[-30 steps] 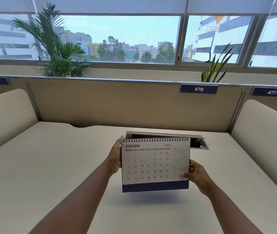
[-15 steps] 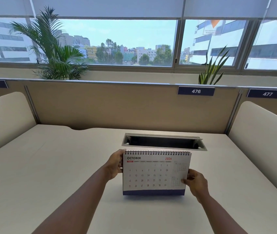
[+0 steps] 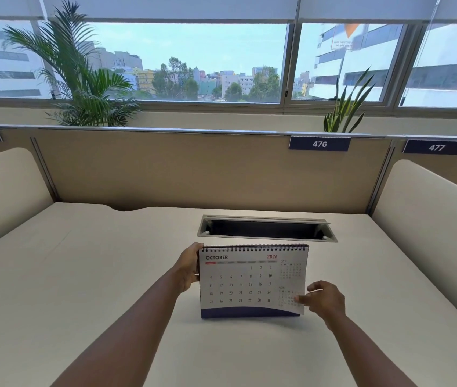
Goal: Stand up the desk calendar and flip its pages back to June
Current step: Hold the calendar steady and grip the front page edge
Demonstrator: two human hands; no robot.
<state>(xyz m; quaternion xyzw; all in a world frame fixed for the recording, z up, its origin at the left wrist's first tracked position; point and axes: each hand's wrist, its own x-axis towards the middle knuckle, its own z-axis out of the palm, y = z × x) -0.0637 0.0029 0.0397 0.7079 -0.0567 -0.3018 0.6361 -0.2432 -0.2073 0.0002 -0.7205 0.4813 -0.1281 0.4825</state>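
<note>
- The desk calendar (image 3: 249, 280) stood upright on the pale desk (image 3: 82, 275), its dark blue base on the surface, roughly in the middle of the desk and just in front of the open cable slot (image 3: 266, 229).
- Its front page read OCTOBER 2026, with small SEP and NOV grids down the right side, and the black spiral binding ran along the top edge.
- I saw my left hand (image 3: 189, 270) wrapped around the calendar's upper left edge, thumb on the front by the binding and the other fingers hidden behind the card, so it was gripping the calendar.
- My right hand (image 3: 325, 298) was at the lower right corner of the October page, with fingertips (image 3: 300, 298) pressed on the sheet by the NOV grid.
- That corner curled away from the blue base, so the hand was narrowly pinched on the page; I could not tell how the fingers behind the sheet were placed.
- Both forearms reached in from the bottom of the view, bare to the frame edge.
- Beyond the desk rose a tan partition (image 3: 194, 169) carrying number plates 476 (image 3: 319, 143) and 477 (image 3: 436, 148).
- A palm (image 3: 82, 79) and a spiky-leaved plant (image 3: 344, 110) stood behind the partition against the window (image 3: 207, 57).
</note>
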